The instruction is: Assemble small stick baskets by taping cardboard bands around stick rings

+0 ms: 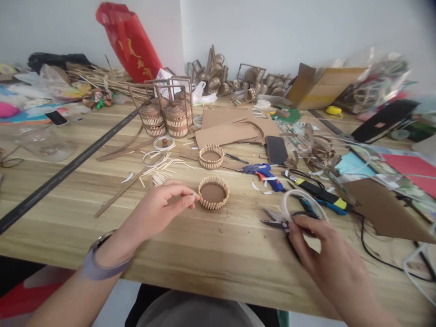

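Note:
My left hand (160, 206) rests on the wooden table (218, 254), fingers pinched together just left of a small round basket (214, 192) made of short sticks around a brown cardboard disc. What the pinch holds is too small to name. My right hand (318, 247) lies over the black handles of a pair of scissors (276, 221), its fingers curled around them. A white loop of strip (299, 200) arcs up just above that hand. A second round stick basket (211, 156) sits farther back.
A blue glue gun (264, 173), a phone (276, 150), cardboard sheets (231, 129), loose sticks (160, 172), and framed lantern-like baskets (166, 116) crowd the middle. A long dark bar (68, 170) crosses the left. A red bag (131, 41) and clutter line the back wall.

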Available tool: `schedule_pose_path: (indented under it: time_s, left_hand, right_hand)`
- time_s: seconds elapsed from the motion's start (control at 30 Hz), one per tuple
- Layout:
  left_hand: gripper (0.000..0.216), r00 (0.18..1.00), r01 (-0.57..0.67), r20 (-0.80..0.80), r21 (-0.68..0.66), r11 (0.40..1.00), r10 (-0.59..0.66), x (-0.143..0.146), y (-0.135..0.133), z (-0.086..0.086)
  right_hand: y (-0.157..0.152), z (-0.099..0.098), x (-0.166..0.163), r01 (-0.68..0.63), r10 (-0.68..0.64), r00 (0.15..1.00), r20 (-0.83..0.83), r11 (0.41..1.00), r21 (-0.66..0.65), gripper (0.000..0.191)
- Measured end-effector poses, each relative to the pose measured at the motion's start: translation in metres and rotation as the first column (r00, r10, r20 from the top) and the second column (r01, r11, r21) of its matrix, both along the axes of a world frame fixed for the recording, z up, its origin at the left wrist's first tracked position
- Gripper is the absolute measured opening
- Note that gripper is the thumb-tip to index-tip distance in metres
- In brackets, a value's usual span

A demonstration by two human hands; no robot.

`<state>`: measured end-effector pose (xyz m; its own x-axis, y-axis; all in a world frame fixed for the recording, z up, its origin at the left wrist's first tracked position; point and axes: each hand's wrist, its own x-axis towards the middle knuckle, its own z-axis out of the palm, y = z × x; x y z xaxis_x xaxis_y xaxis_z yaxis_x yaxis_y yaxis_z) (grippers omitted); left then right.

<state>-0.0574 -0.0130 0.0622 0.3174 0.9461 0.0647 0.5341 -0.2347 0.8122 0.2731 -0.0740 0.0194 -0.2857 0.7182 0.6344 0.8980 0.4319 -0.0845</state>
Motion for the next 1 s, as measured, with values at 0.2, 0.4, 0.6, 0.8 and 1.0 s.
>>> schedule_pose_path:
  time_s: [0.2, 0.4, 0.6, 0.8, 1.0]
  left_hand:
    - [0.022, 0.999, 0.046, -0.027, -0.004, 0.999, -0.046, 0.019, -0.005, -0.003]
    - [0.026, 0.997, 0.076, -0.028, 0.056, 0.996, -0.075, 0.035, -0.008, -0.001]
    - [0.047, 0.991, 0.136, -0.006, 0.149, 0.979, -0.137, 0.054, -0.011, 0.002]
    - [0.046, 0.989, 0.150, -0.024, 0.109, 0.983, -0.148, 0.057, -0.009, 0.005]
    - [0.034, 0.982, 0.177, -0.067, -0.013, 0.984, -0.178, 0.041, 0.002, 0.001]
  right_hand:
    - [0.032, -0.020, 0.023, 0.018, -0.021, 0.998, 0.065, 0.999, 0.050, 0.007]
    - [0.045, -0.011, -0.002, -0.108, 0.099, 0.994, -0.056, 0.975, -0.194, 0.022]
    - [0.041, 0.023, -0.075, -0.486, 0.048, 0.759, -0.649, 0.706, -0.516, 0.020]
    - [0.050, 0.029, -0.093, -0.602, -0.048, 0.579, -0.814, 0.648, -0.466, 0.029]
    - [0.056, 0.019, -0.057, -0.405, -0.167, 0.516, -0.840, 0.817, -0.411, 0.032]
